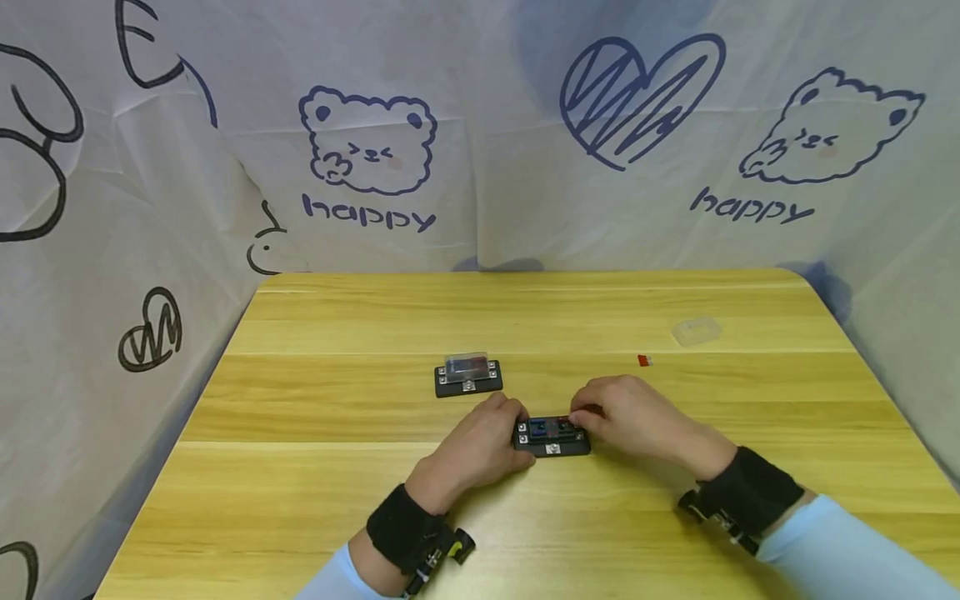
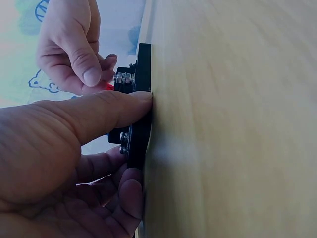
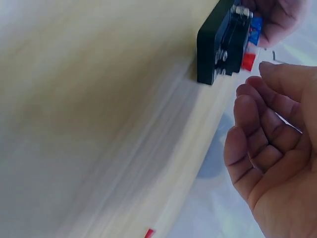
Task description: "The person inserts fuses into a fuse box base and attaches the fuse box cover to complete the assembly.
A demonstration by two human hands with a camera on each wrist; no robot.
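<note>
A black fuse block point(image 1: 553, 448) lies on the table with its cover off. My left hand point(image 1: 480, 442) grips its left end, thumb point(image 2: 133, 101) along the near side and fingers behind. Blue fuses point(image 3: 255, 30) and a red fuse point(image 3: 248, 61) stand in the block. My right hand point(image 1: 630, 412) is at the block's right end, fingers loosely bent. In the right wrist view its thumb and fingertips are just off the red fuse, with nothing seen between them. The left hand partly hides the block in the left wrist view.
Behind the left hand sits a second fuse block point(image 1: 468, 387) with a clear cover point(image 1: 467, 367) on it. A loose red fuse point(image 1: 644, 361) lies beyond the right hand, and a separate clear cover point(image 1: 696, 332) farther back. Drawn-on cloth point(image 1: 517, 192) hangs behind the wooden table point(image 1: 337, 467).
</note>
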